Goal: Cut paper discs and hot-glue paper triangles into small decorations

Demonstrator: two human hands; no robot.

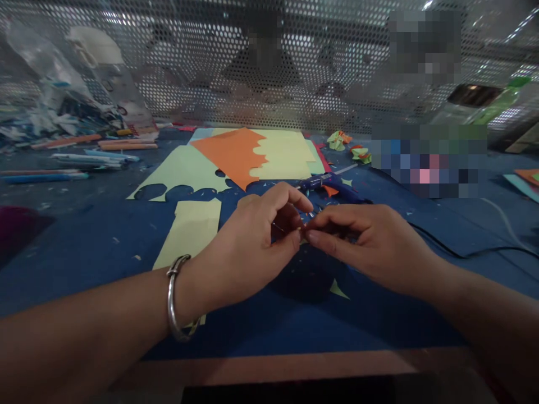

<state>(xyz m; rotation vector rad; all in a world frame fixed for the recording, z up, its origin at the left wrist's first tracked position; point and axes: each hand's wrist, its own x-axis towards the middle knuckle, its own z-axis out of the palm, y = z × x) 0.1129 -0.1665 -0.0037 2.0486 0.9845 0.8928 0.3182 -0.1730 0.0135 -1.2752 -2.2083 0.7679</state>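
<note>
My left hand (261,241) and my right hand (366,241) meet fingertip to fingertip above the blue table. Both are closed in a pinch around something tiny between the thumbs, too small and hidden to name. A thin wire-like line shows inside the curl of my left fingers. Under my left wrist, which wears a silver bangle, lies a pale yellow paper strip (189,224). Just beyond my fingers rests a blue glue gun (332,182), among small paper scraps. A green triangular scrap (338,289) lies nearer to me, below my right hand.
Sheets with scalloped cutouts, a pale green paper (177,168) and an orange paper (231,151), lie at the back. Crumpled paper flowers (339,140) sit right of them. Pens (88,161) and a bottle (122,84) are at left. A black cable (455,252) crosses the right side.
</note>
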